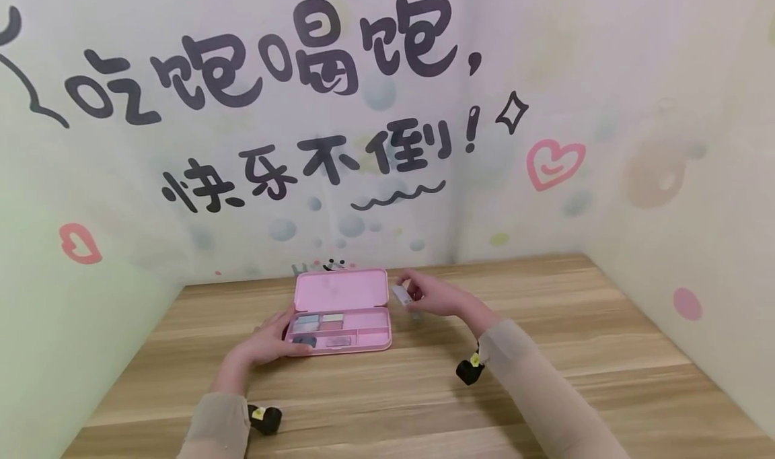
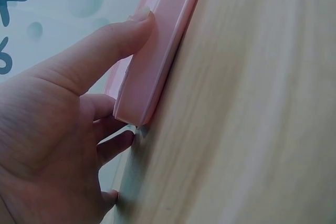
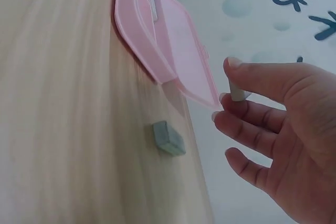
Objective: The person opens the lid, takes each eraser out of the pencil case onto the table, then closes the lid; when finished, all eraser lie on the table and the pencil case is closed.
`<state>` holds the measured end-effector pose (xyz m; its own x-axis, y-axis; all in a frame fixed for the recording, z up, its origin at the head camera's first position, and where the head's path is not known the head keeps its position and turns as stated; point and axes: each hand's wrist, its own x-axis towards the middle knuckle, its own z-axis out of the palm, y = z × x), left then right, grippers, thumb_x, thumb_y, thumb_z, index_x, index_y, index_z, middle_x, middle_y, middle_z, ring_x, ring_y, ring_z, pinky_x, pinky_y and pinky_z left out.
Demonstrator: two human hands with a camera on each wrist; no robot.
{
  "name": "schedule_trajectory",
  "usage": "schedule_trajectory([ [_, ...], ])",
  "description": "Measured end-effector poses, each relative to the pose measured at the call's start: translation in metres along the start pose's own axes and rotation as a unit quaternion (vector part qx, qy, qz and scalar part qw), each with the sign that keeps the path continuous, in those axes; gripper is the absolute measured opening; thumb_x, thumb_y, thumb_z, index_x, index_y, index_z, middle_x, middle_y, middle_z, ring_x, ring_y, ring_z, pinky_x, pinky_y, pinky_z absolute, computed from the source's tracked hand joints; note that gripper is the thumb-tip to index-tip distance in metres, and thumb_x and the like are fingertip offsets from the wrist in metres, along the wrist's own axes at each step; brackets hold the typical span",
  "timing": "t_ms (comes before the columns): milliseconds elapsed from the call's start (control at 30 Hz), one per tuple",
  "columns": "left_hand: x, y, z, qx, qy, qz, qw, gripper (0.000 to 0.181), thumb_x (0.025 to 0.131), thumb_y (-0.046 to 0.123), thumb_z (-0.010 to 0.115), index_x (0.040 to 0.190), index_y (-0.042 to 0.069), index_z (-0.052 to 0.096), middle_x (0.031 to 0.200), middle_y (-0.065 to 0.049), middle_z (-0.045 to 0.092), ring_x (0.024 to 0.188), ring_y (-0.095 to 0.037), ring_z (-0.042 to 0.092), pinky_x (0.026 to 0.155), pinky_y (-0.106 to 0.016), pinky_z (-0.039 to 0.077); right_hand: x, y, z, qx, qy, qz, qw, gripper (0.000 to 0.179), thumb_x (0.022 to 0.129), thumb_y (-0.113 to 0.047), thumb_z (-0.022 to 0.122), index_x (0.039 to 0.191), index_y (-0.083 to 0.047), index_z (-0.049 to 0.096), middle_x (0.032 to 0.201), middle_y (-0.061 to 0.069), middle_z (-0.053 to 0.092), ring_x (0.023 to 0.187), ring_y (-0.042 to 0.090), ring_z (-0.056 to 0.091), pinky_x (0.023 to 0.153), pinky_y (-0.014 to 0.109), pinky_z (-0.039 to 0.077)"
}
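Note:
A pink pencil case (image 1: pixel 342 289) lies open on the table, its lid tipped back toward the wall. My left hand (image 1: pixel 266 340) holds its left end, with the thumb (image 2: pixel 137 32) pressed on the front wall and fingers around the corner. Right of the case, my right hand (image 1: pixel 437 293) pinches a small whitish block (image 1: pixel 402 295) between thumb and fingers, above the table. Beneath that hand, a grey-green block (image 3: pixel 168 138) rests on the wood. Inside the case, several small pale blocks (image 1: pixel 307 324) fill the back left, with a dark piece (image 1: pixel 305 341) and a flat grey piece (image 1: pixel 339 341) in front.
The wood-grain table (image 1: pixel 387 405) meets a printed wall (image 1: pixel 254 257) close behind the case. Side walls stand at left and right. Black wrist cameras (image 1: pixel 469 370) hang under both sleeves.

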<state>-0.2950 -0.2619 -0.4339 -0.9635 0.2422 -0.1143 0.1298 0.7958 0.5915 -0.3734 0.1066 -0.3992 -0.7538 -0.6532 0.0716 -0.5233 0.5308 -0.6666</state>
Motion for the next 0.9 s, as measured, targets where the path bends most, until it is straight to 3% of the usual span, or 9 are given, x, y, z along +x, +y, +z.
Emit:
schedule_trajectory([
  [500,-0.001,0.001,-0.002,0.000,-0.001,0.009,1.0000,0.111,0.078,0.049,0.075,0.153,-0.003,0.011,0.154,-0.031,0.016,0.139,-0.053,0.010,0.106,-0.071,0.008,-0.024,0.028,0.001,0.029,0.114,0.052,0.9918,0.046,0.079,-0.015,0.082,0.116,-0.006,0.057,0.081,0.003,0.059,0.075,0.018,0.054,0.070,0.031,0.048],
  [900,-0.004,0.007,-0.002,-0.001,-0.005,0.013,0.9999,0.110,0.079,0.045,0.075,0.153,-0.004,0.011,0.153,-0.033,0.016,0.138,-0.054,0.011,0.106,-0.071,0.007,-0.033,0.039,-0.002,0.044,0.132,0.072,0.9877,0.042,0.078,-0.010,0.081,0.112,-0.005,0.057,0.080,0.004,0.059,0.072,0.017,0.054,0.067,0.031,0.048],
])
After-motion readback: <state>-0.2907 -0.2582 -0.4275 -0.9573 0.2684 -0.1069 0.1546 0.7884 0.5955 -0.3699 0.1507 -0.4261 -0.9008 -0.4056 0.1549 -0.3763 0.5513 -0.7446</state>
